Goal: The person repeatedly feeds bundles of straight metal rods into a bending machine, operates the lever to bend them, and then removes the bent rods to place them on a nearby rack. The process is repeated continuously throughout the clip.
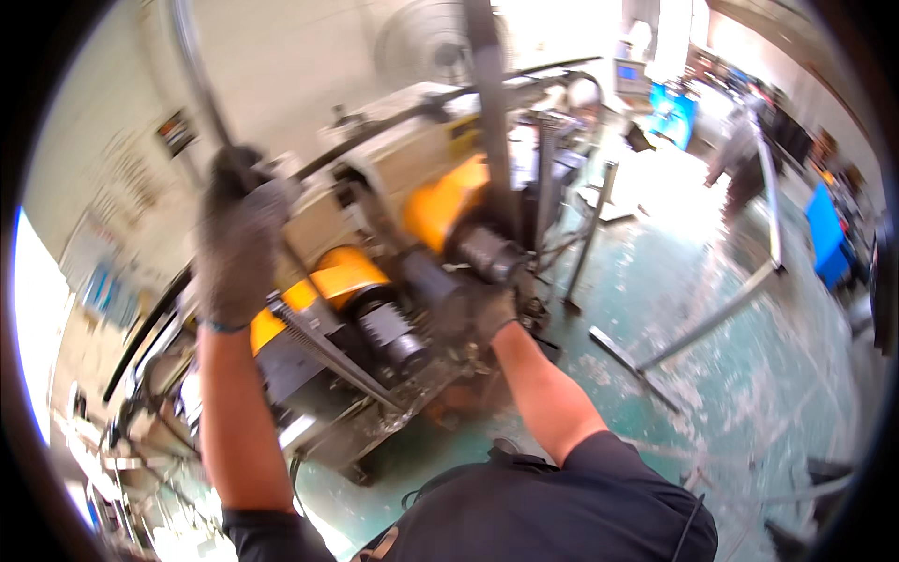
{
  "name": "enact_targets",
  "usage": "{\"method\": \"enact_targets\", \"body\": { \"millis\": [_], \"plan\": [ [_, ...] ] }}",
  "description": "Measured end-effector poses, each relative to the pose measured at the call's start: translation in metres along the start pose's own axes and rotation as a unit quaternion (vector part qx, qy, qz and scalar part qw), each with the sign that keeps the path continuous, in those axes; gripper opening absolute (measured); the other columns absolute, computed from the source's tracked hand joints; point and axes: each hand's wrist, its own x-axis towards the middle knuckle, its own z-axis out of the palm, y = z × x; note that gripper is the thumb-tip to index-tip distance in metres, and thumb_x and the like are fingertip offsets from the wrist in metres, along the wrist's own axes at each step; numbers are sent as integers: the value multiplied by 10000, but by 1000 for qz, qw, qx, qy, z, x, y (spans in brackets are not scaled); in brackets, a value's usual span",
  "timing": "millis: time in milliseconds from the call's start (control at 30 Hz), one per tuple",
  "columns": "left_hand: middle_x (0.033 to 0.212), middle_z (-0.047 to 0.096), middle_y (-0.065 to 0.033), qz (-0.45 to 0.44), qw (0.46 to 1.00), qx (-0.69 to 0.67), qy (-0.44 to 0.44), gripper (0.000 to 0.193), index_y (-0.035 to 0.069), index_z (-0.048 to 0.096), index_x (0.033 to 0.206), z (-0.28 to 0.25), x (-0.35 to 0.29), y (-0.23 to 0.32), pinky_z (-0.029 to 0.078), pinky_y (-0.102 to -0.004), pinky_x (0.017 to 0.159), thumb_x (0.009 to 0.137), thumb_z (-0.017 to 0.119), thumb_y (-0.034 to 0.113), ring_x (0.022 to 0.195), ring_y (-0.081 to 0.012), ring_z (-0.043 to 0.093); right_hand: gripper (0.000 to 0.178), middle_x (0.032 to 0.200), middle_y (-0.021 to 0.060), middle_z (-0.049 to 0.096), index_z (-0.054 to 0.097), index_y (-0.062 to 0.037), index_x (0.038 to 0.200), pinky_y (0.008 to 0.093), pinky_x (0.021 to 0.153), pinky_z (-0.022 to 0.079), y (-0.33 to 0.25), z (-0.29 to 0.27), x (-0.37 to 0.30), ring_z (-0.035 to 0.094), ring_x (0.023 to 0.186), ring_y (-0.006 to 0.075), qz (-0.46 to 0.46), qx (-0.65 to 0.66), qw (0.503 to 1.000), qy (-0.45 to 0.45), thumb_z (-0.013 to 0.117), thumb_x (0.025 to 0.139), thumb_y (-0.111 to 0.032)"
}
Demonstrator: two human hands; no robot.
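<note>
My left hand point(242, 239), in a grey work glove, is raised at the left. Its fingers are closed around a long thin metal rod point(192, 56) that runs up past the top of the picture. My right hand point(476, 314), also gloved, is at the front of a machine beside a dark cylinder point(435, 286). Motion smears its fingers, so its grip cannot be made out. Around the hands are yellow-orange housings point(348, 274) with black cylindrical ends point(389, 330). A threaded bar point(332, 351) slants across the front.
An upright metal bar point(492, 112) rises from the machine. Behind it a round fan point(435, 42) is near the wall. Metal frames and a long rail point(716, 314) stand on the green floor point(749, 384) at the right. Blue panels point(824, 234) are farther off.
</note>
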Motion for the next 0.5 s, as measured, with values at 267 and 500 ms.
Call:
{"method": "enact_targets", "body": {
  "millis": [267,500],
  "plan": [
    [871,624,-31,-7,988,150,20,399,-50,556,1221,-9,1,2,519,-300,699,877,676,113,781,-133,599,307,1110,64,718,703,-19,1272,340,788,591,-30,17,-19,693,939,189,41,19,999,-10,622,994,-122],
    [810,662,-156,26,978,199,60,311,-23,594,1046,0,1,8,546,-379,732,839,722,172,751,-250,659,321,1102,77,698,680,-49,1297,342,724,605,38,-21,24,694,914,207,69,88,994,3,577,1023,-182]
  ]
}}
